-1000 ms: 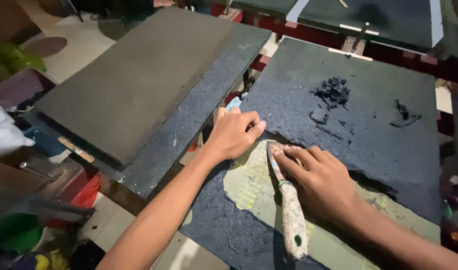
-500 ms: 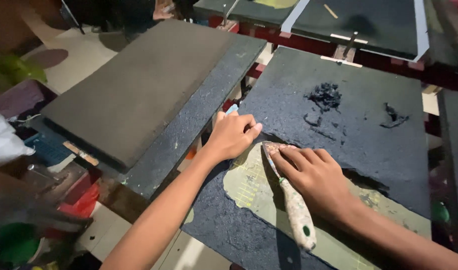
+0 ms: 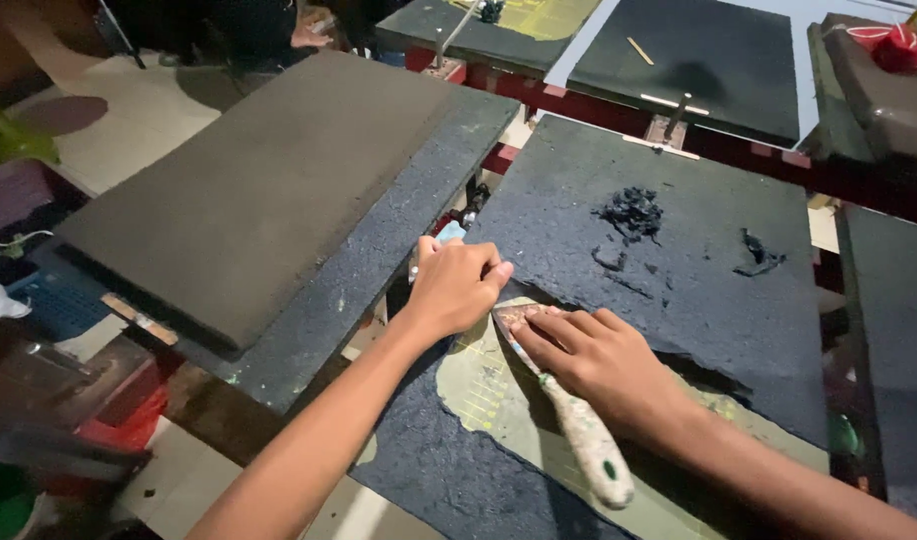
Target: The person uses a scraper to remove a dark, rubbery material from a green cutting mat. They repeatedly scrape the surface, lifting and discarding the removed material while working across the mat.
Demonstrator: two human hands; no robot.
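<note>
My right hand (image 3: 604, 362) grips a scraper (image 3: 571, 412) with a pale, paint-flecked handle, its blade pressed flat under the torn edge of a dark rough coating (image 3: 669, 260) on a flat board. Beneath the lifted coating shows a greenish-yellow surface with grid lines (image 3: 489, 385). My left hand (image 3: 457, 287) is closed over the board's left edge beside the blade, holding the coating there. Scraped-off dark crumbs (image 3: 631, 212) lie in a small heap farther up the board.
A thick grey slab (image 3: 249, 190) lies on another coated board to the left. More dark boards (image 3: 699, 55) stand behind on a red frame (image 3: 739, 150). Another dark scrap (image 3: 759, 255) lies at the right. Red and green containers (image 3: 39, 470) sit low at the left.
The view has shifted a little. Both hands stay at the torn edge, with the scraper blade worked slightly further under the coating.
</note>
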